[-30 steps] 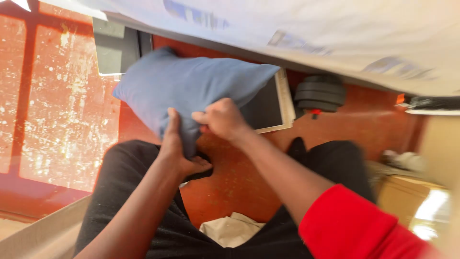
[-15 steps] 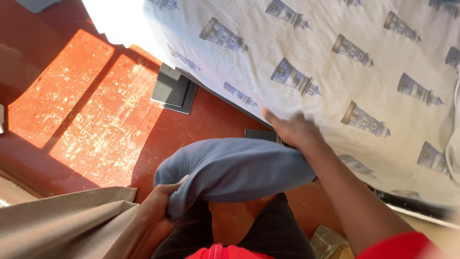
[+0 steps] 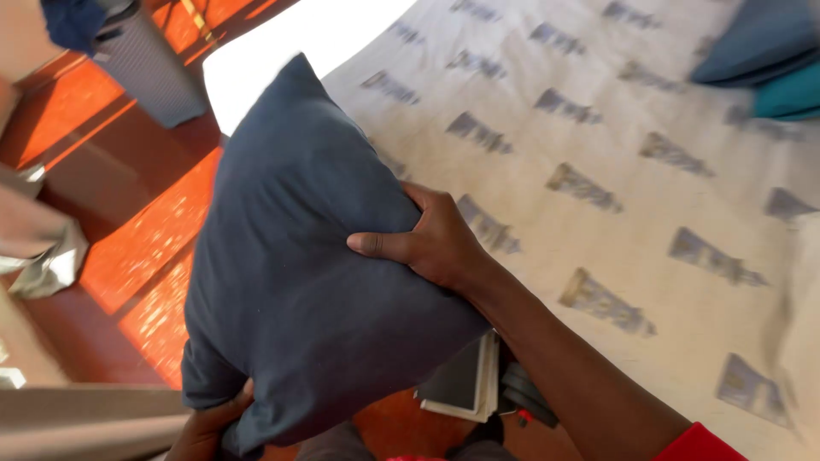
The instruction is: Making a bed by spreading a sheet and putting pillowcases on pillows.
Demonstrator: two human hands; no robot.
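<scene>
A soft, light, dark-blue fabric pillow (image 3: 299,282) is gripped by the right hand (image 3: 431,243) at its edge and the left hand (image 3: 209,427) at its corner.

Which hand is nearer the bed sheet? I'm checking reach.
Right. The right hand grips the pillow at its side over the sheet; the left hand holds the pillow's bottom corner, off the bed.

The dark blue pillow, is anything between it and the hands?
Nothing visible. The right hand presses straight against the soft dark blue fabric pillow, and the left hand grips its bottom corner directly, above the red floor.
</scene>
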